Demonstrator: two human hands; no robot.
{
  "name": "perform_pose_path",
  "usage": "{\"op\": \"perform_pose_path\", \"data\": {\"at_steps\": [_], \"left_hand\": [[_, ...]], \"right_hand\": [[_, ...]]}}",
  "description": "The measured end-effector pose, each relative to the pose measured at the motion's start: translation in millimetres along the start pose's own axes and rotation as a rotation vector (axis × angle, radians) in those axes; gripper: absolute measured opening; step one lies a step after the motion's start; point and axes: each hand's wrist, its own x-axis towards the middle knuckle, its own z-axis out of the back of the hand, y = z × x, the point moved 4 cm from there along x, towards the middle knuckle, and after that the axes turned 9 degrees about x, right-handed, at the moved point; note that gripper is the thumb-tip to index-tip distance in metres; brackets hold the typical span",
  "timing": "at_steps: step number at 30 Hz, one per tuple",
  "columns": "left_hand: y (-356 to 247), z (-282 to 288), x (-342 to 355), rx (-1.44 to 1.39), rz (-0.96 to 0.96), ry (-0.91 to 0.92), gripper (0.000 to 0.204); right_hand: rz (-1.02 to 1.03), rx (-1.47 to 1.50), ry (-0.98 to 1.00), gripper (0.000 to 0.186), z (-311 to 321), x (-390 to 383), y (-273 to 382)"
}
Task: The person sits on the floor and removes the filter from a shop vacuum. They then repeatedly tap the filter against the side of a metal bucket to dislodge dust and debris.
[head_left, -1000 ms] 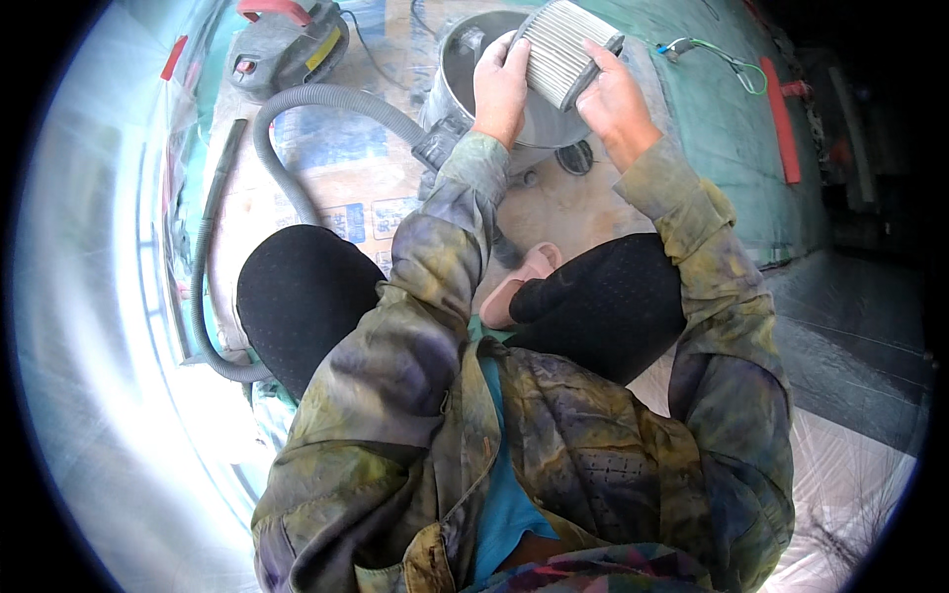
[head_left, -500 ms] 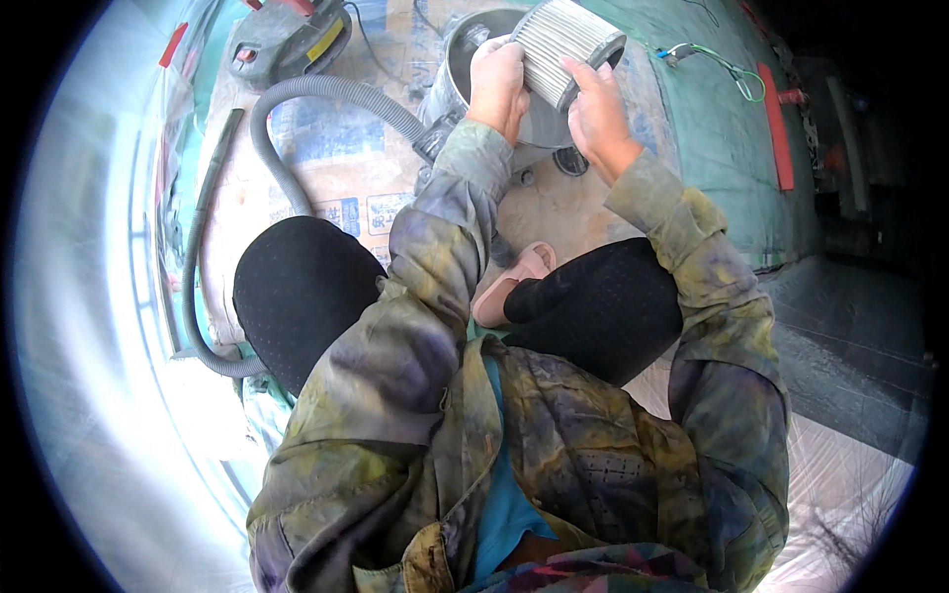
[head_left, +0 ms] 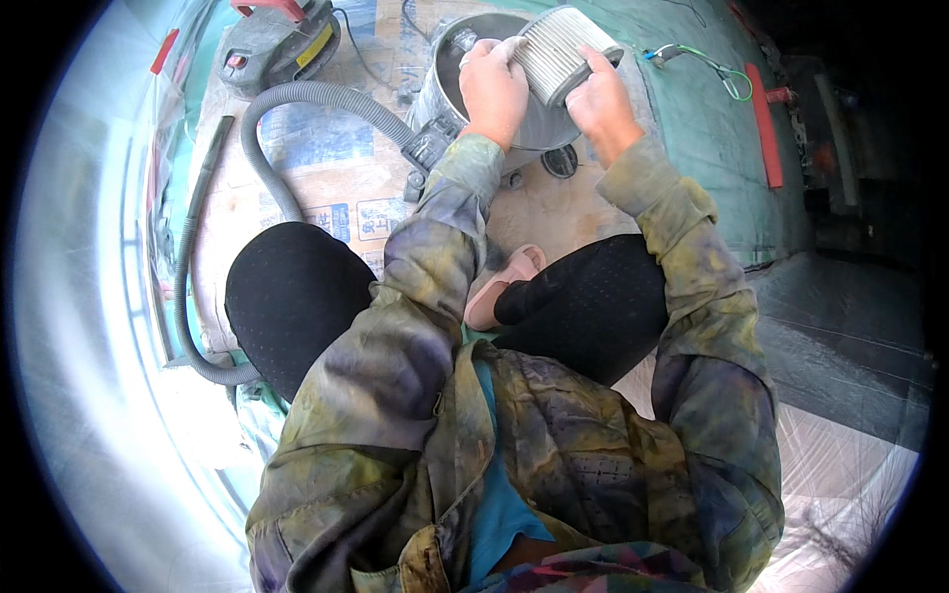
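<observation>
Directly ahead of the knees stands a round metal drum (head_left: 546, 127), its mouth open, its inner wall grey and dusty; a shiny pale patch shows inside near the far left rim, too blurred to tell what it is. The pleated cylindrical filter (head_left: 565, 57), pale with dark end rims, is held tilted over the far right part of that mouth, overlapping the drum's edge from this view. The left hand (head_left: 494, 94) is clamped on the filter's left end, and the right hand (head_left: 603, 107) grips its near right rim, the thumb side uppermost; the two hands are apart, with the filter between them. At the drum's left side a dark coupling (head_left: 430, 146) joins a ribbed grey hose (head_left: 316, 92), which arches left and bends down toward the left knee. A dark round piece (head_left: 560, 161) sits just beside the drum's near foot. Between the drum and the pink sandal (head_left: 504, 287) lies a stretch of dusty cardboard (head_left: 346, 178), printed in blue, which covers the floor under the drum and hose. Well to the left, a grey and black vacuum head (head_left: 277, 49) with a red handle rests on it. Green sheeting (head_left: 697, 148) spreads beyond the cardboard's right edge, bearing loose wires (head_left: 733, 79) and a red bar (head_left: 764, 128); farther right, the room falls into shadow.
</observation>
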Motion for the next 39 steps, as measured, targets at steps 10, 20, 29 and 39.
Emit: {"op": "perform_pose_path", "data": {"at_steps": [10,20,29,39], "left_hand": [[-24.3,9.8,-3.6,0.382,-0.235,-0.01,0.044],[-20.7,9.7,-2.2,0.498,-0.319,0.118,0.048],[-22.3,14.6,10.9,0.509,-0.214,0.386,0.052],[-26.6,22.3,15.7,0.005,-0.094,0.594,0.048]], "right_hand": [[0.064,-0.043,0.014,0.034,1.2,-1.1,-1.5],[0.134,-0.121,0.037,0.031,1.4,-5.4,-1.5],[0.235,-0.384,0.036,0.03,-19.4,-26.5,2.7],[0.19,-0.244,0.116,0.025,-21.8,-28.1,8.8]]}}
